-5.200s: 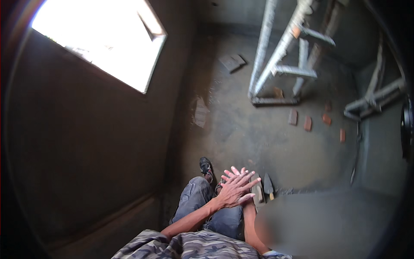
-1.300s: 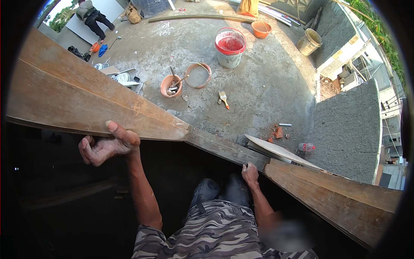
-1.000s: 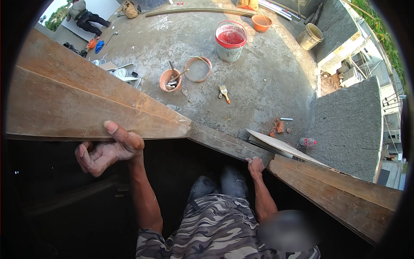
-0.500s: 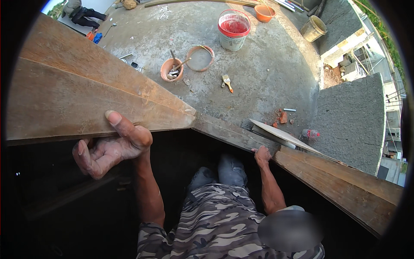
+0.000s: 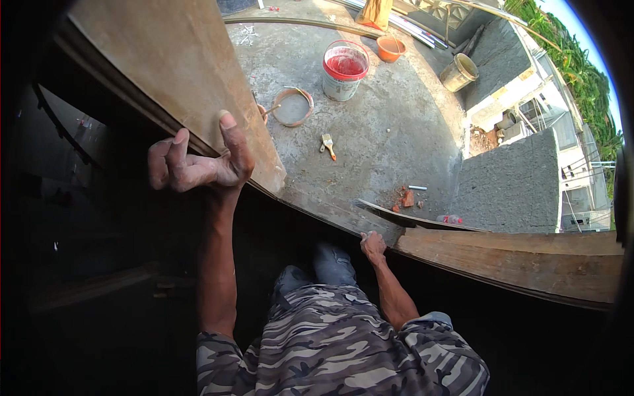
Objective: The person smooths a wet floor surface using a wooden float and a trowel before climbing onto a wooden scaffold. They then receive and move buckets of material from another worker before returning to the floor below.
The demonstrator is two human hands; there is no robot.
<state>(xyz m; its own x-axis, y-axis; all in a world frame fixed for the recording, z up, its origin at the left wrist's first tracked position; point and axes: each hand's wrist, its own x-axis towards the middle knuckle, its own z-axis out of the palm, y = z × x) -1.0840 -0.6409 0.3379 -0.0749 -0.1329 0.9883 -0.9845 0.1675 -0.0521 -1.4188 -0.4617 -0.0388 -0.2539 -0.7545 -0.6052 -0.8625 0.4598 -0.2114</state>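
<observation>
A brown wooden frame [image 5: 178, 72] rises at the left, joined by a grey, dusty lower rail [image 5: 323, 210] to another brown length [image 5: 508, 261] at the right. My left hand [image 5: 205, 162] is at the inner edge of the left piece, thumb raised over the wood and fingers bent but apart. It grips nothing; whether it touches the wood I cannot tell. Closed on the rail's near edge is my right hand [image 5: 374, 245], close to where the right-hand length begins. Just beyond it, a thin board [image 5: 422, 218] leans along the rail.
On the concrete floor beyond lie a paintbrush [image 5: 327, 146], broken brick pieces [image 5: 407, 198] and a plastic bottle [image 5: 450, 218]. A shallow round basin [image 5: 292, 107], a red-rimmed bucket [image 5: 345, 70], an orange tub [image 5: 390, 49] and a dirty pail [image 5: 459, 72] stand farther off. A rough grey wall [image 5: 508, 181] bounds the right.
The view has swung, so the left frame piece stands steeper and hides most of the tool pot. My left hand has shifted right and up along the edge. My right hand keeps its grip.
</observation>
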